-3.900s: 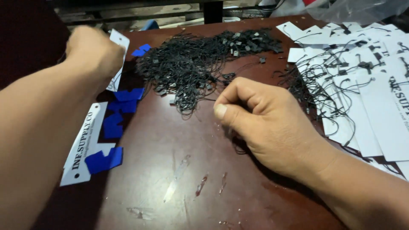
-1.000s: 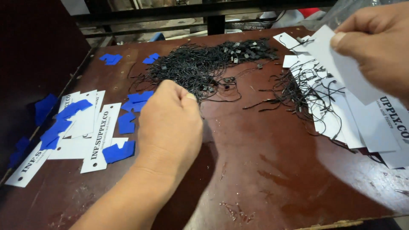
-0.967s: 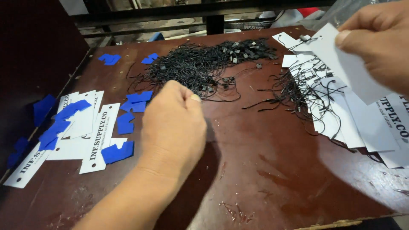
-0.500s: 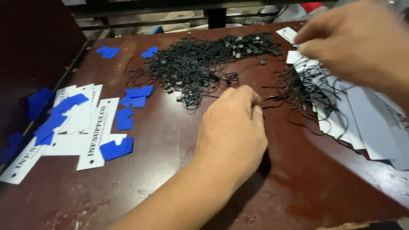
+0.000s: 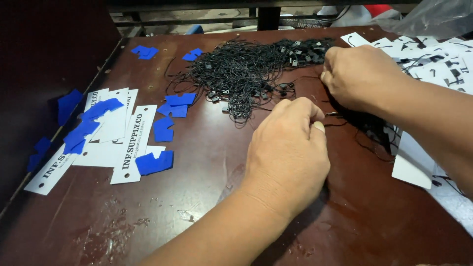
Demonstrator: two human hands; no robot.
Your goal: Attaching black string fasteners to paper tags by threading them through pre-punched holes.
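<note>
This looks like a small workshop or packing room where hang tags get assembled by hand. A worn, scratched dark reddish-brown wooden tabletop (image 5: 207,197) carries a big tangle of thin black looped strings with small plastic clasps (image 5: 246,74), long white printed card tags (image 5: 130,145) in loose stacks, and scattered blue cut paper pieces (image 5: 155,162). Crumpled clear plastic bagging (image 5: 433,17) lies at the far edge.

The bench (image 5: 207,197) has a dark reddish-brown top, glossy and smooth, with scratched, scuffed patches near its front edge. The white tags (image 5: 133,145) look like matt card, with matt blue pieces (image 5: 155,162) on them. The black strings (image 5: 236,76) are thin, dull cord with small plastic-looking clasps.
</note>
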